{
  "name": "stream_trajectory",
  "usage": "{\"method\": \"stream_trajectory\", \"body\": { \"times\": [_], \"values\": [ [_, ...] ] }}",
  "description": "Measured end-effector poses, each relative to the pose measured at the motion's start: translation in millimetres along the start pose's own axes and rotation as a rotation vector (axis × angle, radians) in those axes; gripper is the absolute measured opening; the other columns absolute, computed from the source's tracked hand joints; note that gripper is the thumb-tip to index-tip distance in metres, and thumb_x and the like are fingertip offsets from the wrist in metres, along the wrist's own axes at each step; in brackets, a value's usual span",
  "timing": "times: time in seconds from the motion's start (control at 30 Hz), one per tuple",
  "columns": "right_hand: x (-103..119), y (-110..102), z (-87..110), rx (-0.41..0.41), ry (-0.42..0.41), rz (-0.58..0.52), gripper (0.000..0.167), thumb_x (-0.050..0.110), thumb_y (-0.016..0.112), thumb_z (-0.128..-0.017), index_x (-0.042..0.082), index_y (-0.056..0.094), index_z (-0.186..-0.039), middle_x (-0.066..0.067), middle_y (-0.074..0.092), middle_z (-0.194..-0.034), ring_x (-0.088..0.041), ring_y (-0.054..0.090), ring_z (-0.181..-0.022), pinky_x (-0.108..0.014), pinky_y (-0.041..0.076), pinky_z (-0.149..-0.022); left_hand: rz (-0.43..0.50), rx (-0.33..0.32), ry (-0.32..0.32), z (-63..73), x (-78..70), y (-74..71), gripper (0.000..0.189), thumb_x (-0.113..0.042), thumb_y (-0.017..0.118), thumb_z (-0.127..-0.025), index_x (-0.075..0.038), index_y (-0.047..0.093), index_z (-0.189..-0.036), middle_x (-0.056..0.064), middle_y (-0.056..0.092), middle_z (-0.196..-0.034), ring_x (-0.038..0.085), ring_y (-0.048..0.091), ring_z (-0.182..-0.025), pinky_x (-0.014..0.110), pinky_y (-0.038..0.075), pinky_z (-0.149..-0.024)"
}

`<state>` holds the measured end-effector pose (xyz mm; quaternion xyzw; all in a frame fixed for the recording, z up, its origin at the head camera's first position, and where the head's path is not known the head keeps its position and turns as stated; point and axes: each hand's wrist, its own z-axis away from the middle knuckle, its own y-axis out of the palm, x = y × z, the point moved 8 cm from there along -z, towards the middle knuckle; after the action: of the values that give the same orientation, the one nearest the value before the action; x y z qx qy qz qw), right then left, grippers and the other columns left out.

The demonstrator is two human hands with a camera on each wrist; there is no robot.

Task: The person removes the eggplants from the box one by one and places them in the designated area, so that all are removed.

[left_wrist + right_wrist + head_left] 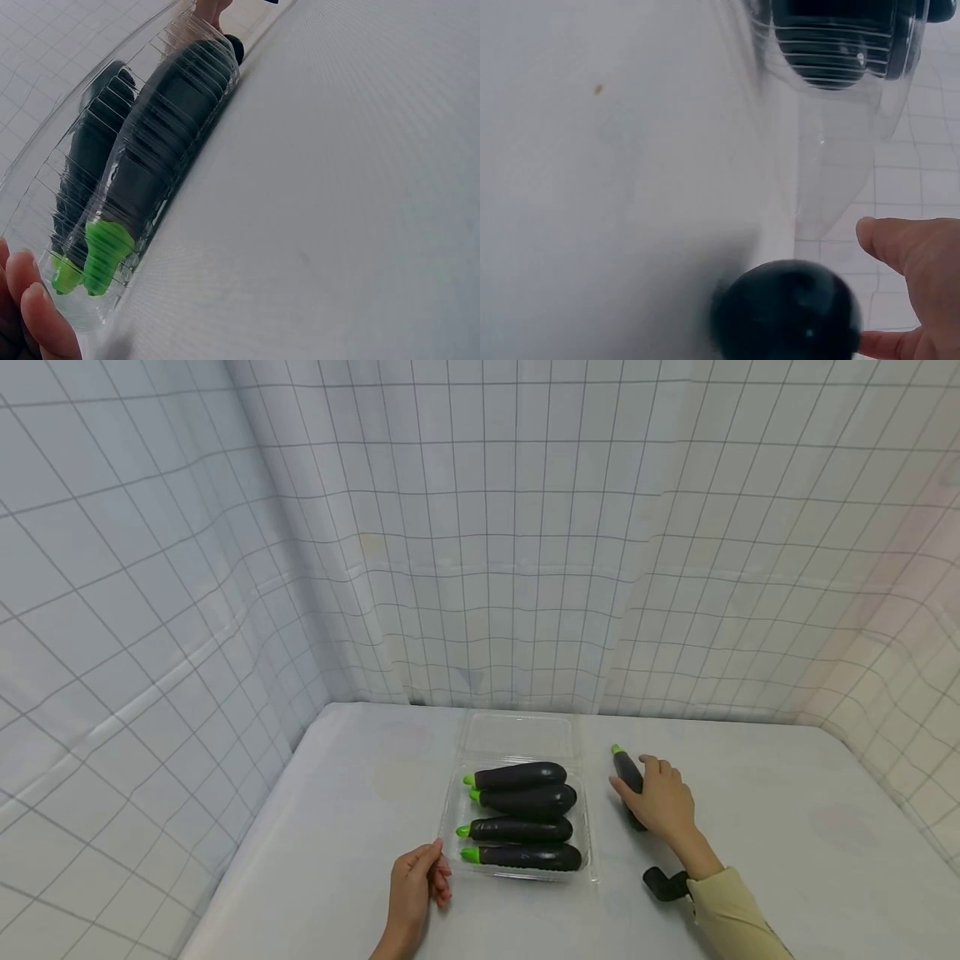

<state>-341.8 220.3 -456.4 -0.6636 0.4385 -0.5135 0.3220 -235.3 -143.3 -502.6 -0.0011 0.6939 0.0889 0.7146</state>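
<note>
A clear plastic clamshell box (587,827) lies with its lid (519,735) folded back. Several dark eggplants (525,829) with bright green stems rest crosswise inside it. At the box's near left corner is my left hand (414,883), fingers loosely bent, fingertips (45,319) right beside the rim. Right of the box, another eggplant (625,767) lies on the white table, green stem pointing away. My right hand (663,802) reaches over it, thumb (889,240) spread apart from the fingers. The rounded end of this eggplant (787,311) shows in the right wrist view.
The white table (322,852) ends at a hanging white grid-patterned curtain (510,568), which also runs along both sides. A black wrist camera (664,885) sticks out from my right wrist, close to the table.
</note>
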Motion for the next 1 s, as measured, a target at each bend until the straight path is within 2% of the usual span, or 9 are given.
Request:
{"method": "stream_trajectory", "body": {
  "times": [0.07, 0.17, 0.43, 0.53, 0.73, 1.0],
  "values": [
    [5.6, -4.8, -0.3, -0.043, -0.032, 0.003, 0.069, 0.046, 0.062, -0.088, -0.01, 0.048, -0.126, -0.032, 0.051, -0.116, -0.047, 0.049, -0.104, -0.058, 0.044, -0.076, -0.004, -0.003, 0.002, 0.1, -0.8, 0.0, 0.043, -0.017, 0.049, -0.099, 0.007, 0.052, -0.064, 0.001, 0.047, -0.046, 0.01, 0.048, -0.036, 0.024, 0.044, -0.034],
    [15.8, -12.6, -0.1, -0.09, -0.076, -0.002, 0.065, 0.044, 0.063, -0.088, -0.009, 0.051, -0.124, -0.031, 0.053, -0.115, -0.047, 0.05, -0.103, -0.058, 0.044, -0.074, -0.009, -0.008, 0.001, -0.2, -0.9, -0.1, 0.043, -0.017, 0.049, -0.099, 0.006, 0.053, -0.064, 0.002, 0.046, -0.046, 0.01, 0.048, -0.036, 0.024, 0.044, -0.034],
    [43.7, -29.6, 3.5, -0.133, -0.157, -0.073, 0.056, 0.038, 0.063, -0.09, -0.006, 0.054, -0.124, -0.028, 0.055, -0.117, -0.045, 0.052, -0.105, -0.058, 0.044, -0.08, -0.004, 0.003, -0.03, -1.7, 3.7, -0.8, 0.048, -0.017, 0.046, -0.101, 0.02, 0.051, -0.071, 0.003, 0.046, -0.047, 0.011, 0.048, -0.037, 0.024, 0.044, -0.035],
    [54.1, -34.4, 5.2, -0.134, -0.191, -0.126, 0.053, 0.035, 0.063, -0.091, -0.006, 0.053, -0.124, -0.027, 0.055, -0.119, -0.043, 0.052, -0.108, -0.056, 0.044, -0.085, 0.001, 0.006, -0.028, -1.5, 4.0, -0.3, 0.047, -0.017, 0.047, -0.1, 0.018, 0.051, -0.069, 0.003, 0.046, -0.047, 0.011, 0.048, -0.037, 0.024, 0.044, -0.035],
    [74.6, -42.6, 11.2, -0.113, -0.254, -0.24, 0.051, 0.033, 0.061, -0.093, -0.005, 0.051, -0.127, -0.023, 0.053, -0.123, -0.038, 0.05, -0.114, -0.052, 0.043, -0.091, 0.006, -0.003, -0.016, -1.3, 3.2, -0.1, 0.042, -0.018, 0.049, -0.099, 0.005, 0.052, -0.064, 0.002, 0.046, -0.046, 0.01, 0.048, -0.036, 0.023, 0.043, -0.034],
    [102.9, -55.1, 20.3, -0.109, -0.351, -0.249, 0.045, 0.032, 0.061, -0.094, 0.002, 0.055, -0.127, -0.016, 0.057, -0.124, -0.033, 0.054, -0.113, -0.049, 0.046, -0.091, -0.007, -0.001, 0.001, -2.5, 3.7, -0.6, 0.043, -0.019, 0.048, -0.099, 0.003, 0.052, -0.063, 0.002, 0.047, -0.046, 0.01, 0.048, -0.036, 0.024, 0.044, -0.034]
  ]
}}
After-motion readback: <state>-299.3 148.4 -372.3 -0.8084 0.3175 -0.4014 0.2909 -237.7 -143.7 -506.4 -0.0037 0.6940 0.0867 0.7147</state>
